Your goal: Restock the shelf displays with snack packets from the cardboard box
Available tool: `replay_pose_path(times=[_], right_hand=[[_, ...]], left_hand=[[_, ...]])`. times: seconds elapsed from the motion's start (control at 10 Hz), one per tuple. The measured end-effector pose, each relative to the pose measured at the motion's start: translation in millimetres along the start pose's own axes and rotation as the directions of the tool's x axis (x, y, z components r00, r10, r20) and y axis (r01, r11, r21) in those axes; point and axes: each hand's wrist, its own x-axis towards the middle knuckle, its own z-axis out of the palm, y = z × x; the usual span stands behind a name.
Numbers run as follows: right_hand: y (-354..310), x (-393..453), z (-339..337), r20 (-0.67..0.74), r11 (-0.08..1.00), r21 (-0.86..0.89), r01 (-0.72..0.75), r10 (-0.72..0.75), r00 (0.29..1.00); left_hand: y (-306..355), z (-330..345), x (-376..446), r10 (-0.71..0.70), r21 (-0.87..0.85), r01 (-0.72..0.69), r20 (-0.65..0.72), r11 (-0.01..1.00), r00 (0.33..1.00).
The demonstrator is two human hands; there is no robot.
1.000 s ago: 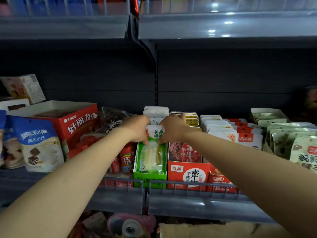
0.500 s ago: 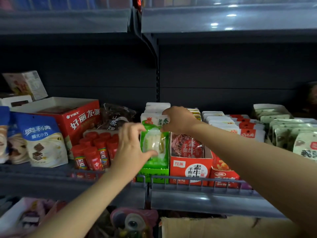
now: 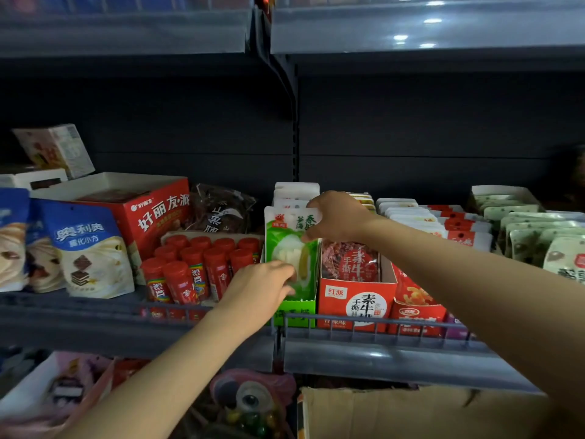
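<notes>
Right hand [image 3: 340, 218] pinches green packet [image 3: 289, 245] top; left hand [image 3: 262, 288] fingers curl on its lower face. Risk: packet buckles, jams against green display box [image 3: 297, 313] wall.

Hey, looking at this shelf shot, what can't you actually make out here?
Head view only:
- Cardboard box: cut off by the bottom edge, so its contents are unseen.
- Green packet: its lower part is hidden by the left hand, its top corner by the right hand.
- Top shelf goods: blurred and cut off by the upper edge.
</notes>
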Motion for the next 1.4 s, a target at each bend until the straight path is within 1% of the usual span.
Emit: replay_pose_path(times=[0.1, 0.2, 0.3, 0.4, 0.5, 0.6, 0.7, 0.8, 1.0, 1.1, 1.2, 1.3, 1.4], right_hand=[[0.2, -1.5, -0.1, 0.016, 1.0, -0.001, 0.018, -0.018, 1.0], [-0.8, -4.0, 1.2, 0.018, 0.999, -0.039, 0.033, -0.033, 0.999], [-2.8, -6.3, 0.6, -0.044, 0.993, -0.046, 0.109, -0.111, 0.993], [-0.7, -5.4, 6.1, -0.012, 0.968, -0.156, 0.199, -0.203, 0.979], [5.6, -2.0, 14.7, 0.063, 0.965, -0.191, 0.18, -0.171, 0.983], [6.9, 3.4, 17.8, -0.048, 0.961, -0.216, 0.172, -0.187, 0.981], [4.0, 7.0, 19.5, -0.161, 0.946, -0.263, 0.187, -0.234, 0.959], [4.2, 7.2, 20.8, -0.128, 0.948, -0.273, 0.165, -0.206, 0.97], [5.6, -0.3, 21.5, -0.108, 0.933, -0.316, 0.173, -0.217, 0.97], [6.5, -4.9, 20.5, -0.11, 0.943, -0.292, 0.16, -0.199, 0.974], [4.7, -12.2, 16.5, -0.102, 0.963, -0.228, 0.146, -0.173, 0.98], [5.7, -27.0, 8.9, -0.186, 0.977, -0.154, 0.145, -0.173, 0.967], [10.2, -52.3, -3.7, -0.387, 0.987, -0.083, 0.14, -0.162, 0.908]], left_hand=[[-1.1, 0.5, 1.1, -0.008, -0.004, 0.008, 0.031, 1.0, 0.999], [-0.4, 0.9, -0.3, -0.035, -0.021, 0.036, 0.053, 0.999, 0.998], [3.4, -0.7, -2.7, -0.032, -0.048, 0.032, 0.016, 0.998, 0.999], [5.9, -2.0, -4.5, -0.052, -0.095, 0.049, -0.03, 0.994, 0.998], [7.0, -0.4, -5.2, -0.078, -0.058, 0.077, -0.024, 0.995, 0.997], [6.7, 0.0, -3.1, -0.093, -0.043, 0.092, -0.012, 0.995, 0.996], [7.2, -2.6, -2.5, -0.096, -0.097, 0.093, -0.028, 0.991, 0.995], [9.3, -4.9, -5.6, -0.096, -0.137, 0.09, -0.039, 0.986, 0.995], [9.5, -7.2, -8.9, -0.118, -0.211, 0.106, -0.045, 0.972, 0.992], [11.1, -9.4, -8.8, -0.139, -0.229, 0.123, -0.056, 0.966, 0.989], [14.2, -17.5, -6.3, -0.176, -0.214, 0.159, -0.06, 0.964, 0.983], [23.1, -31.7, -4.4, -0.179, -0.158, 0.16, -0.117, 0.974, 0.977], [41.1, -50.6, -1.5, -0.188, -0.092, 0.177, -0.134, 0.98, 0.973]])
